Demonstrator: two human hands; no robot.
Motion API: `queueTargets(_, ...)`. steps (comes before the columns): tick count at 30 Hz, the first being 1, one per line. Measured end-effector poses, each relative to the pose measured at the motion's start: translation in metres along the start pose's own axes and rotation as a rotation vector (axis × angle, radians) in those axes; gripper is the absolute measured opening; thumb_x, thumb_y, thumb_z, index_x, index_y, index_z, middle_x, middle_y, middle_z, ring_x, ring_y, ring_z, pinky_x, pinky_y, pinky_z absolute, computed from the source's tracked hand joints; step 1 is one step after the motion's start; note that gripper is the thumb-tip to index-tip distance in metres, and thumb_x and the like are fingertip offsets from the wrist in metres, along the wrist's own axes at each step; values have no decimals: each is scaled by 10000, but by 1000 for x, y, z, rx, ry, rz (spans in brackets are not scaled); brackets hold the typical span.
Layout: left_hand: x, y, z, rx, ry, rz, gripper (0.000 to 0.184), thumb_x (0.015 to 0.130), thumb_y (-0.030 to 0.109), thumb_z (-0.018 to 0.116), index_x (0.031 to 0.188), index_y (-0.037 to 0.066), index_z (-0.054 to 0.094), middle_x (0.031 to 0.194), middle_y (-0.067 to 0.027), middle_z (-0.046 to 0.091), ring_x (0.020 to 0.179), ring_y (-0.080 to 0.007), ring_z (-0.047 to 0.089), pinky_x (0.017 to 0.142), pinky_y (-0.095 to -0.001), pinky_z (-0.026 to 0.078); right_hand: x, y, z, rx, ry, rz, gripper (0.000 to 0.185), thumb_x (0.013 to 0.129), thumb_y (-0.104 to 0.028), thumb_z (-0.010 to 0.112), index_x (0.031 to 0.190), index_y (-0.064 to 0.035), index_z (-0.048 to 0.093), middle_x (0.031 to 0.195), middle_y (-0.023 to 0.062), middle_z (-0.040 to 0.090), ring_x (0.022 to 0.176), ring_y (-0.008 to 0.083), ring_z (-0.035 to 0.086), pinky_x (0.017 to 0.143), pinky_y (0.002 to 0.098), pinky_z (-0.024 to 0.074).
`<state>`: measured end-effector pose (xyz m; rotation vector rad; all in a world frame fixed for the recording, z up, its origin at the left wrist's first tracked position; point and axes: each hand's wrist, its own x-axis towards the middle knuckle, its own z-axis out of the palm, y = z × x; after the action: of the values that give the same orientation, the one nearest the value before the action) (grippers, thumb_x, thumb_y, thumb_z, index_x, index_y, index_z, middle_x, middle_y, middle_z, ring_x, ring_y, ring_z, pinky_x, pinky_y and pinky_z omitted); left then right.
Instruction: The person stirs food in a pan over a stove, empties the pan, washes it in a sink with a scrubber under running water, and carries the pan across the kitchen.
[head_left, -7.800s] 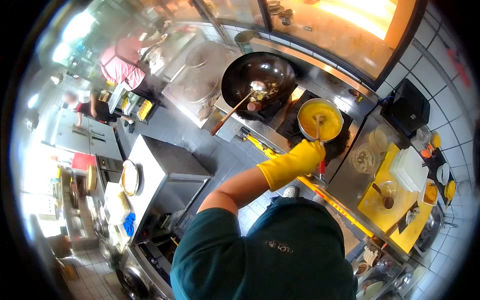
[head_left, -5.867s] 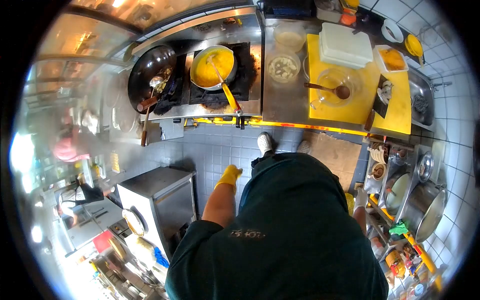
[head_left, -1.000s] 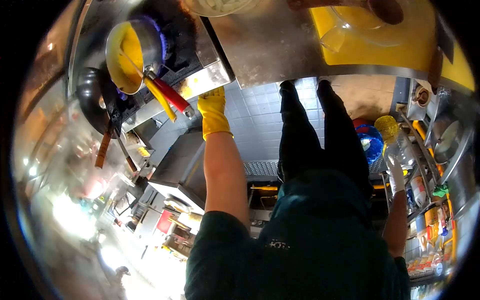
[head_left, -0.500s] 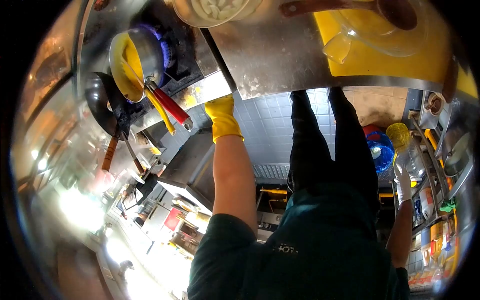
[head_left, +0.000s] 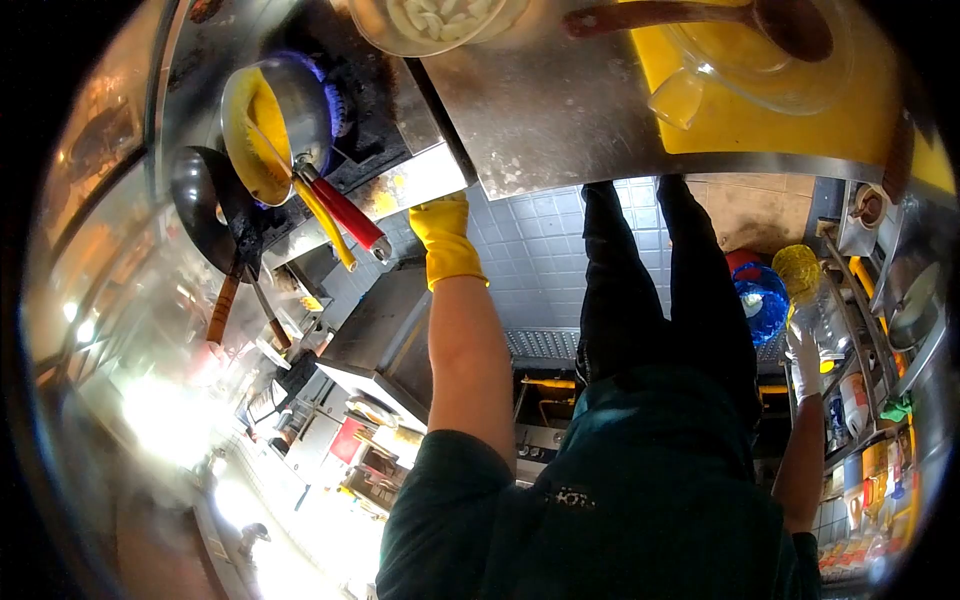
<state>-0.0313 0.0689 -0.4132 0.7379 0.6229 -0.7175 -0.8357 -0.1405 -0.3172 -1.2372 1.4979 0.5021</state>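
Stove lit: pot set over flame, yellow food apparently being heated, doneness unclear. Left hand placed at stove's front edge, right hand held near blue tub; neither grip's closure can be told.

Pale lettering on the dark green shirt, too small to read from here, coloured labels on shelved containers, blurred, no word legible.
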Motion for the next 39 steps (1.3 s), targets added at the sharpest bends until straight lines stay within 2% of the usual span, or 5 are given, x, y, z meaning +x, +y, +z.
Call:
queueTargets(7,4,2,-7,84,20,55,421,994,381,485,1256,86,633,1298,-57,686,1185,-257,614,934,-500,490,0,-18,1,87,7,46,565,988,-425,630,1438,-90,565,1433,106,578,1253,222,566,992,384,500)
queueTargets(10,-8,-2,8,20,-1,30,459,1054,344,404,1403,80,543,1480,-79,557,1356,-307,507,1105,-521,409,-5,-32,1,139,8,59,574,994,-436,622,1433,-70,567,1423,125,591,1260,228,567,1014,380,478)
queueTargets(28,-11,-1,7,180,-4,103,459,1002,340,494,1330,35,595,1419,-110,616,1282,-314,568,1052,-469,467,-3,-43,-1,107,-3,77,587,1020,-436,591,1447,-36,548,1436,167,601,1346,264,537,1134,384,379)
queueTargets(31,-7,7,-1,233,66,85,468,1017,228,534,1460,78,505,1515,-126,514,1353,-317,514,1121,-502,417,-1,-38,-1,96,-5,50,598,1018,-459,585,1445,-42,553,1435,169,602,1338,266,545,1126,388,388)
queueTargets(39,5,6,18,222,66,82,430,986,176,565,1397,61,513,1418,-117,530,1249,-289,535,1029,-460,435,0,-54,0,72,-12,55,611,1019,-471,574,1454,-43,542,1447,165,591,1350,256,534,1125,378,387)
